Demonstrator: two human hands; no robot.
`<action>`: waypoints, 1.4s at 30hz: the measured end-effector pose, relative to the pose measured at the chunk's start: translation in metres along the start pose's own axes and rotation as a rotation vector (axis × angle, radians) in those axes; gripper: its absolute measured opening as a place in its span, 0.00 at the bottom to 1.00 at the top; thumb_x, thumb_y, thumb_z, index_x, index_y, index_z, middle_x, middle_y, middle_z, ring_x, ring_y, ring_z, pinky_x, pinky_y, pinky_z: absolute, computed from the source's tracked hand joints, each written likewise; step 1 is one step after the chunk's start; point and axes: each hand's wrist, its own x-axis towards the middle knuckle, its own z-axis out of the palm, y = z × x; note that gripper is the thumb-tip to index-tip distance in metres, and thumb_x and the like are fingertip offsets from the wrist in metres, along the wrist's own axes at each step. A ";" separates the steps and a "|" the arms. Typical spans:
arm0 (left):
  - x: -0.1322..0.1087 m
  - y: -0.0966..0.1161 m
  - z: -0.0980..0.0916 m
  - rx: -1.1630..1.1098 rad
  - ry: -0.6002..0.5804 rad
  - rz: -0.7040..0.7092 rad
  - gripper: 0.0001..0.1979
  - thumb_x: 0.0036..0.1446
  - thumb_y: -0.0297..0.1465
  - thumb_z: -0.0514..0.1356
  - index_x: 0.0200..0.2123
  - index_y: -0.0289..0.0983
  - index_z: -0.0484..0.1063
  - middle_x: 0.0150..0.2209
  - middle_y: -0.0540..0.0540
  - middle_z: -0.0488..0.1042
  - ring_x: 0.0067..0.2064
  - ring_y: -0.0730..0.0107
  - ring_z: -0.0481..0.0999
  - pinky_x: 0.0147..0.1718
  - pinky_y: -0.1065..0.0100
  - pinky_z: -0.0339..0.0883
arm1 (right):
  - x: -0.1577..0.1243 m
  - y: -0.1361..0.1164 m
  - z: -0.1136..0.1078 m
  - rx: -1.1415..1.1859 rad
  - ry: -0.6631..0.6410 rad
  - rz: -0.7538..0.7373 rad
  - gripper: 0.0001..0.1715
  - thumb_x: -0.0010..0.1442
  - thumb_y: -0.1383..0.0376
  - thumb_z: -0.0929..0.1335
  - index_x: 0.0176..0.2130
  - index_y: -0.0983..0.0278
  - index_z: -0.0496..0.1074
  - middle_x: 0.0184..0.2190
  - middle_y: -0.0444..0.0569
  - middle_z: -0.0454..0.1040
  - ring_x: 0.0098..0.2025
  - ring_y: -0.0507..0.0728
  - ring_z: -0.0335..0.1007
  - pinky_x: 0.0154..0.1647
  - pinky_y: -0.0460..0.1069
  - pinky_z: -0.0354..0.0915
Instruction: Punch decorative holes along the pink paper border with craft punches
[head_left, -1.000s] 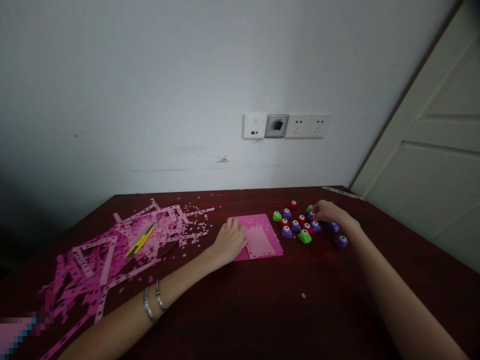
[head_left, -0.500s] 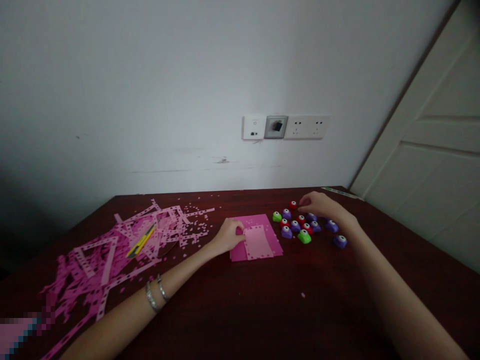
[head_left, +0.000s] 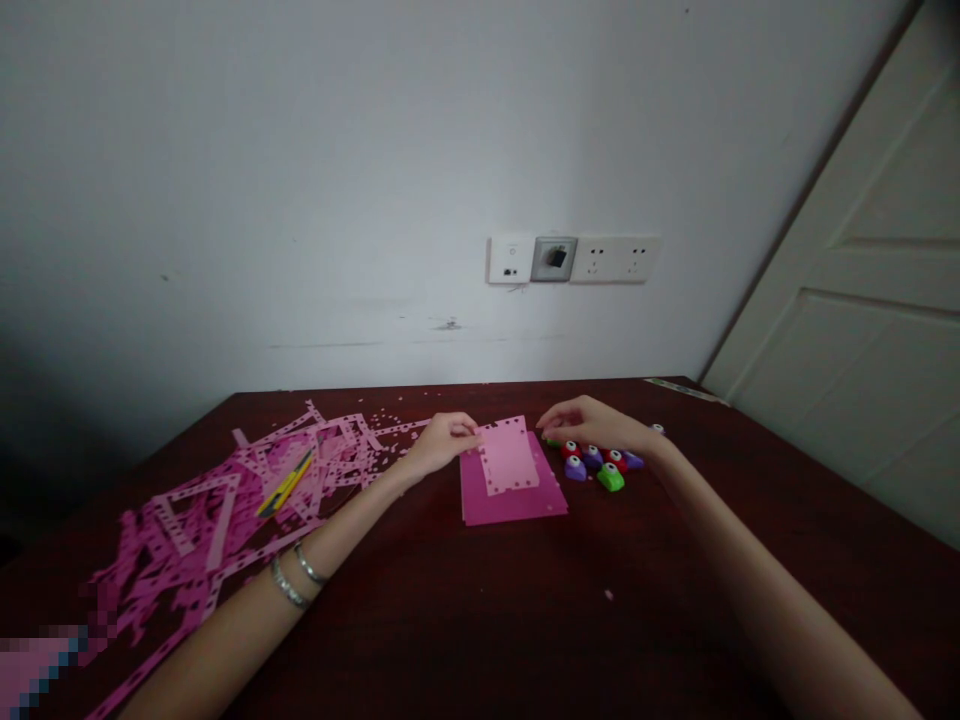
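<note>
My left hand pinches the left edge of a small light pink sheet of paper with punched holes along its edges. That sheet is lifted a little over a stack of darker pink paper. Just right of the stack, my right hand is palm down with curved fingers apart, and I see nothing held in it. Its fingertips hover near a green craft punch, mostly hidden below. Purple, red and green craft punches stand under and before this hand, among them a green punch and a purple punch.
A heap of punched pink paper strips covers the left of the dark red table, with a yellow utility knife on top. Small paper bits lie scattered about. Behind stand a wall with sockets and a white door.
My right hand has moved left from the back of the punches towards the paper. The light pink sheet has moved up and away from me with my left hand.
</note>
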 end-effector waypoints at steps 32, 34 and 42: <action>-0.006 0.009 -0.012 0.291 -0.010 0.290 0.12 0.50 0.29 0.58 0.39 0.34 0.70 0.32 0.46 0.72 0.31 0.74 0.69 0.31 0.69 0.65 | 0.012 0.005 0.019 0.334 0.223 0.030 0.11 0.49 0.61 0.68 0.31 0.66 0.74 0.21 0.45 0.69 0.20 0.47 0.59 0.16 0.41 0.54; -0.009 0.012 -0.010 0.516 0.064 0.492 0.15 0.52 0.28 0.56 0.44 0.35 0.68 0.36 0.45 0.69 0.33 0.73 0.68 0.33 0.69 0.65 | 0.012 0.006 0.019 0.393 0.248 0.078 0.11 0.48 0.61 0.69 0.31 0.66 0.74 0.21 0.45 0.69 0.20 0.47 0.59 0.15 0.41 0.53; -0.013 0.018 -0.005 0.685 0.130 0.778 0.09 0.57 0.28 0.54 0.36 0.38 0.73 0.34 0.45 0.67 0.37 0.71 0.66 0.34 0.67 0.64 | 0.011 0.008 0.021 0.429 0.106 0.121 0.11 0.49 0.59 0.68 0.28 0.66 0.74 0.23 0.47 0.71 0.23 0.48 0.63 0.15 0.41 0.54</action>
